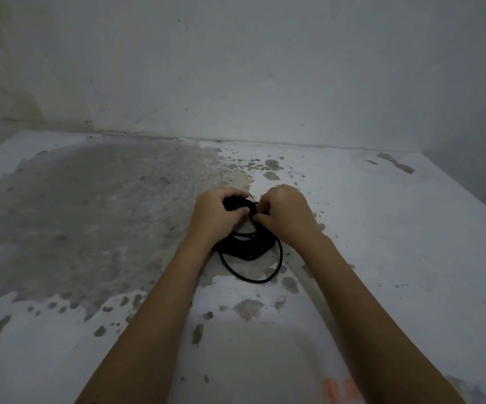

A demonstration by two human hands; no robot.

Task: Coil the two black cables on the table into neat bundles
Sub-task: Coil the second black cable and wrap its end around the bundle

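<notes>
A black cable [247, 246] lies as a coil of several loops at the middle of the table [381, 228]. One looser loop [276, 266] sags toward me from the coil. My left hand [215, 217] grips the far side of the coil, fingers curled round the bunched strands. My right hand [285, 214] pinches a strand of the cable right beside the left thumb. Both hands hide the far part of the coil. Only one black coil is in view; a second cable cannot be told apart.
The table is white with worn grey patches, a large one on the left [90, 214]. A stained white wall [236, 68] rises along its far edge. The table's right edge [469, 193] runs diagonally. A faded red mark [338, 389] sits near me.
</notes>
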